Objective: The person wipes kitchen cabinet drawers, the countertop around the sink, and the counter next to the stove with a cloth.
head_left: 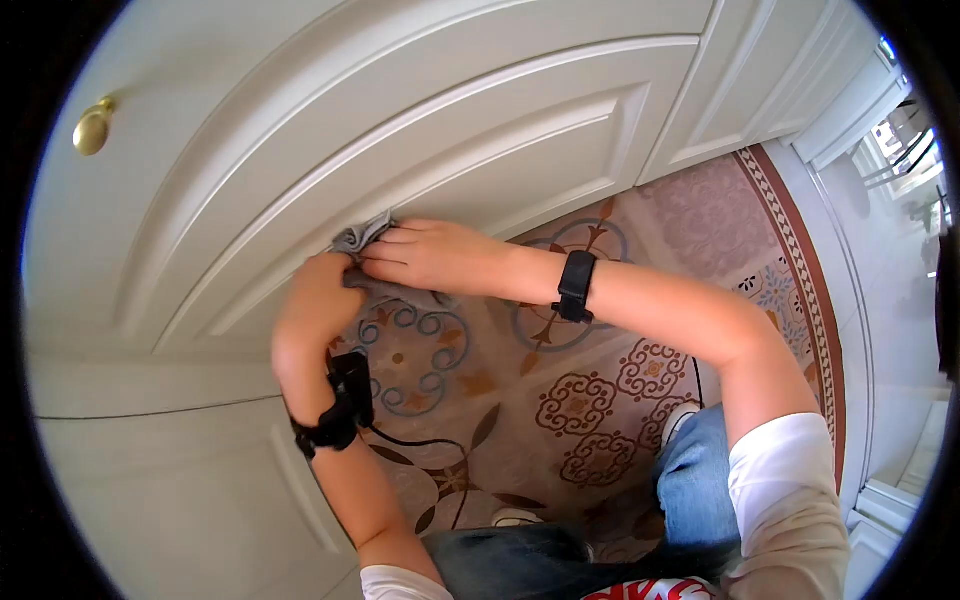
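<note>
A crumpled grey cloth [363, 234] is bunched up at the lower part of a cream cabinet front [440, 165]. My left hand [318, 290] is closed on the cloth from the left, its fingertips mostly hidden behind the hand. From the other side my right hand [437, 256] grips the same cloth, its bent fingers close to my left hand. A loose fold of the cloth hangs beneath my right hand. Both hands are near the cabinet's bottom panel, above the floor.
Patterned tiles [590, 400] cover the floor. A brass knob [93, 127] sticks out of the upper left cabinet front. Black straps circle both wrists, and a black cable [420, 441] runs down from the left one. Glossy white flooring [850, 260] lies at the right.
</note>
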`<state>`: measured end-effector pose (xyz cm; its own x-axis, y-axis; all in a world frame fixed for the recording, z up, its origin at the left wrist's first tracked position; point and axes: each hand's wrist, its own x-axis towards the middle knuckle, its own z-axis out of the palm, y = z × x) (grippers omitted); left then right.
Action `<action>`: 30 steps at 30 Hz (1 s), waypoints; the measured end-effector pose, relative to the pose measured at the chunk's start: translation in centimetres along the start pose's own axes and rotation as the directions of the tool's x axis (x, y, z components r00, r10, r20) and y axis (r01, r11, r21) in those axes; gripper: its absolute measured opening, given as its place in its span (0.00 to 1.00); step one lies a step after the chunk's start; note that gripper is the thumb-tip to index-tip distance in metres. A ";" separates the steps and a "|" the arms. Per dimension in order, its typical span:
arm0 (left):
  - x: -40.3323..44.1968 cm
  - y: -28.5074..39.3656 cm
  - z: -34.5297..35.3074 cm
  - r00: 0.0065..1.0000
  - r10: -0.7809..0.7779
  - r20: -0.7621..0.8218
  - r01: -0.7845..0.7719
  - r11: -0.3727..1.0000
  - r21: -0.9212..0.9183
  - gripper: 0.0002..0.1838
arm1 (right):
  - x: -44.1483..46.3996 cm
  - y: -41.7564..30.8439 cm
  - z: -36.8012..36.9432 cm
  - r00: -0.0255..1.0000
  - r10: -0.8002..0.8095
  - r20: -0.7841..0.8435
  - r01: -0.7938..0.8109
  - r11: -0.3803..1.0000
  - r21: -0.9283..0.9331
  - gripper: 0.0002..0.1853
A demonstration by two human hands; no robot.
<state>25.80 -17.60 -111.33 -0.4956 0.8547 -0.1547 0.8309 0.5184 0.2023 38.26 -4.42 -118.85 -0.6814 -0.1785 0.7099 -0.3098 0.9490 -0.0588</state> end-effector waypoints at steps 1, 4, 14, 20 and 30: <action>-0.5 0.4 -0.9 0.999 0.022 -0.045 -0.021 0.999 0.038 0.18 | 0.4 0.0 -0.3 0.999 -0.006 -0.040 0.005 0.999 -0.032 0.14; -2.7 3.3 -4.3 0.951 0.081 -0.298 -0.092 0.996 -0.021 0.16 | 2.5 0.5 -2.5 0.985 -0.070 -0.158 0.044 0.986 -0.161 0.16; 0.9 9.9 -4.0 0.119 0.317 -0.941 -0.423 0.873 0.241 0.20 | 6.5 4.8 -7.8 0.745 -0.148 -0.651 -0.071 0.952 -0.297 0.25; 6.7 7.6 4.3 -0.128 0.272 -0.954 -0.451 0.840 0.300 0.17 | 2.4 3.6 -2.9 0.831 -0.016 -0.556 -0.152 0.955 -0.255 0.26; 6.1 4.4 13.1 0.135 0.232 -0.963 -0.393 0.905 0.163 0.21 | -2.3 3.2 0.7 0.962 0.003 -0.272 -0.094 0.941 -0.324 0.26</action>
<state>29.78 -10.44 -124.00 -0.1180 0.2630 0.9576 0.9879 0.1290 0.0863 38.35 -1.21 -121.18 -0.4763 -0.0983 0.8738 -0.0124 0.9944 0.1051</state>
